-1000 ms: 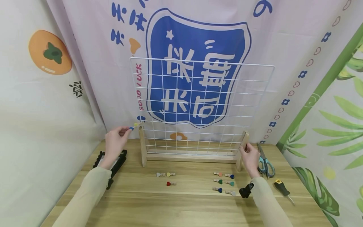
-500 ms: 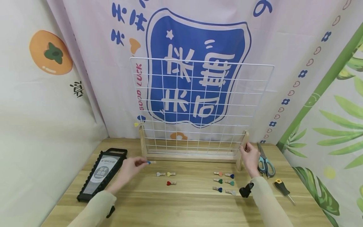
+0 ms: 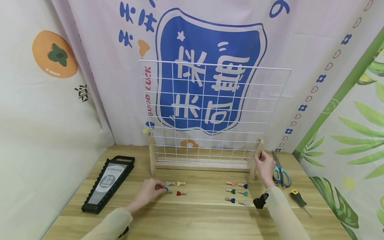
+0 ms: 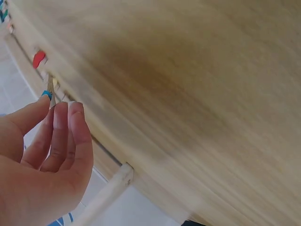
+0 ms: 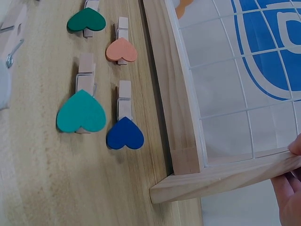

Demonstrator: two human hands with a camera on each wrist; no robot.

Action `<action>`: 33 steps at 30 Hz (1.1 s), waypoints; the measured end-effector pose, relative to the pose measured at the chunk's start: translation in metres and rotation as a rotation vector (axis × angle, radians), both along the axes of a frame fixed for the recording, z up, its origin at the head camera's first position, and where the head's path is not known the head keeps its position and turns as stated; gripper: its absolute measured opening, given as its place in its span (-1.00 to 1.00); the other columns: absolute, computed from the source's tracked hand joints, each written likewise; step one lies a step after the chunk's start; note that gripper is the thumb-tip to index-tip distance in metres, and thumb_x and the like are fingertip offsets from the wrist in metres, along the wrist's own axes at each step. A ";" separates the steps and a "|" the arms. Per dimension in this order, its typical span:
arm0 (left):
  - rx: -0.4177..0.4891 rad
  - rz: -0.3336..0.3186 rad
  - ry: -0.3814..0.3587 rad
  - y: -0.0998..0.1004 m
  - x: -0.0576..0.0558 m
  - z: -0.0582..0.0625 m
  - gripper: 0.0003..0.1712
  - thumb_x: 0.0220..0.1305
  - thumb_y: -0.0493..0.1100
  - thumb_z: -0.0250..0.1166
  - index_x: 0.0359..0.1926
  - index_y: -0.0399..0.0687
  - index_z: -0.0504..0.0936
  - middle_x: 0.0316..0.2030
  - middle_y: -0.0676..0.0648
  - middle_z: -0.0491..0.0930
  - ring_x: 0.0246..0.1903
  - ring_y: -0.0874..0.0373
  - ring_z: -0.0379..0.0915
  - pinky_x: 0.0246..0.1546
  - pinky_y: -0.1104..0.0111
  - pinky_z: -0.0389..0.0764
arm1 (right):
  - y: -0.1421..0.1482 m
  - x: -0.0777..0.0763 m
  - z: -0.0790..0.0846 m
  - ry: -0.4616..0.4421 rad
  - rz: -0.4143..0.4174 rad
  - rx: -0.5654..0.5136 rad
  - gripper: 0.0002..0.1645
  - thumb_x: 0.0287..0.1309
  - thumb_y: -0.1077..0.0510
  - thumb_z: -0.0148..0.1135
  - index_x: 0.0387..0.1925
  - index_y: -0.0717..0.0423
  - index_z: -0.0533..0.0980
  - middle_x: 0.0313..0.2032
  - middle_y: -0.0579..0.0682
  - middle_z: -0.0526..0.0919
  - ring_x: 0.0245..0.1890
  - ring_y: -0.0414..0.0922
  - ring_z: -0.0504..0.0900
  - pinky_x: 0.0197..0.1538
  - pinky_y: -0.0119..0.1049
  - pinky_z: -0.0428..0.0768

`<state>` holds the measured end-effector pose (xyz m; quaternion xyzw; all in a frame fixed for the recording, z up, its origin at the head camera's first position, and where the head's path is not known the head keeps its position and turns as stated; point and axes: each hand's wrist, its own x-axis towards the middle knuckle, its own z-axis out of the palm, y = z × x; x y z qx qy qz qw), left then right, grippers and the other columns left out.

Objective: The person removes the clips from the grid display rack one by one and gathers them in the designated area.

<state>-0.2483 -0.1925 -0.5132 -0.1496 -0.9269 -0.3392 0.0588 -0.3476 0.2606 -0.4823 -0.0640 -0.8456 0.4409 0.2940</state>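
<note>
My left hand (image 3: 148, 192) pinches a small wooden clothespin with a blue heart (image 3: 167, 189) between thumb and fingertips, low over the table. Around it lie clothespins with a white heart (image 3: 169, 183), a yellow heart (image 3: 181, 183) and a red heart (image 3: 181, 193). A white wire grid (image 3: 216, 65) stands upright in a wooden stand (image 3: 201, 166). At the grid's lower left side, a yellow-heart clothespin (image 3: 145, 131) is clipped. On the right, my right hand (image 3: 265, 167) holds the stand's wooden upright (image 5: 225, 186); its fingers are partly out of the right wrist view.
Several heart clothespins lie in pairs at the right, among them a teal one (image 5: 81, 113) and an orange one (image 5: 121, 50). Scissors (image 3: 286, 180) and a screwdriver (image 3: 298, 199) lie beyond my right hand. A black toothed plastic rack (image 3: 108, 183) lies at the left.
My left hand has come down from the grid's left side to the left group of clothespins, carrying the blue-heart clothespin. The yellow-heart clothespin stays on the grid; my right hand has not moved.
</note>
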 end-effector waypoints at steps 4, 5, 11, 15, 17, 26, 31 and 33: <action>-0.037 0.004 0.007 0.004 -0.001 -0.005 -0.95 0.06 -0.33 0.46 -0.42 -0.17 0.74 -0.50 -0.04 0.72 -0.53 0.32 0.51 -0.49 0.58 0.52 | 0.000 0.001 0.001 -0.007 0.006 -0.004 -0.74 0.27 0.28 0.20 -0.54 0.25 0.43 -0.52 0.18 0.61 -0.66 -0.40 0.31 -0.61 -0.52 0.26; -0.044 0.007 0.006 0.005 -0.001 -0.006 -0.95 0.06 -0.34 0.46 -0.43 -0.17 0.73 -0.51 -0.03 0.71 -0.53 0.32 0.51 -0.50 0.59 0.52 | 0.000 0.001 0.001 -0.007 0.007 -0.005 -0.75 0.27 0.29 0.20 -0.54 0.25 0.43 -0.52 0.19 0.61 -0.65 -0.40 0.31 -0.61 -0.52 0.26; -0.060 0.025 -0.023 0.009 -0.001 -0.008 -0.92 0.02 -0.37 0.47 -0.47 -0.16 0.73 -0.52 -0.04 0.71 -0.54 0.30 0.49 -0.51 0.58 0.51 | 0.000 0.000 0.000 -0.006 0.002 -0.004 -0.75 0.26 0.29 0.20 -0.54 0.25 0.43 -0.52 0.18 0.61 -0.65 -0.39 0.31 -0.60 -0.52 0.26; -0.073 0.046 -0.030 0.011 -0.001 -0.008 -0.90 0.01 -0.39 0.48 -0.49 -0.15 0.73 -0.52 -0.03 0.71 -0.53 0.29 0.49 -0.51 0.55 0.52 | 0.001 -0.001 -0.001 -0.008 -0.003 0.002 -0.77 0.26 0.29 0.21 -0.52 0.25 0.45 -0.48 0.21 0.65 -0.64 -0.39 0.33 -0.59 -0.53 0.28; -0.077 0.048 -0.027 0.012 -0.001 -0.008 -0.90 0.01 -0.39 0.48 -0.50 -0.14 0.73 -0.52 -0.03 0.71 -0.53 0.29 0.49 -0.51 0.54 0.52 | 0.001 -0.001 -0.001 -0.010 -0.004 0.001 -0.79 0.26 0.28 0.21 -0.50 0.26 0.47 -0.45 0.22 0.68 -0.62 -0.40 0.35 -0.58 -0.54 0.31; -0.038 0.073 0.047 0.007 -0.003 0.008 -0.94 0.02 -0.40 0.45 -0.42 -0.25 0.74 -0.51 -0.10 0.73 -0.54 0.21 0.59 -0.51 0.52 0.60 | 0.000 0.000 0.000 -0.009 -0.006 0.004 -0.75 0.25 0.29 0.21 -0.54 0.24 0.44 -0.56 0.14 0.59 -0.67 -0.41 0.28 -0.62 -0.52 0.24; -0.010 0.160 0.115 -0.005 -0.016 0.040 -0.86 0.07 -0.35 0.44 -0.29 -0.28 0.73 -0.42 -0.15 0.75 -0.48 0.15 0.63 -0.48 0.49 0.63 | 0.001 0.001 0.000 0.003 -0.002 0.017 -0.72 0.25 0.29 0.20 -0.57 0.22 0.40 -0.66 0.02 0.44 -0.72 -0.39 0.21 -0.63 -0.49 0.17; 0.010 0.186 0.147 -0.013 -0.023 0.056 -0.82 0.12 -0.33 0.42 -0.21 -0.28 0.72 -0.37 -0.18 0.75 -0.43 0.11 0.65 -0.44 0.45 0.66 | 0.001 0.000 0.000 0.006 -0.002 0.018 -0.71 0.25 0.29 0.20 -0.58 0.22 0.39 -0.67 0.00 0.42 -0.72 -0.39 0.20 -0.63 -0.49 0.17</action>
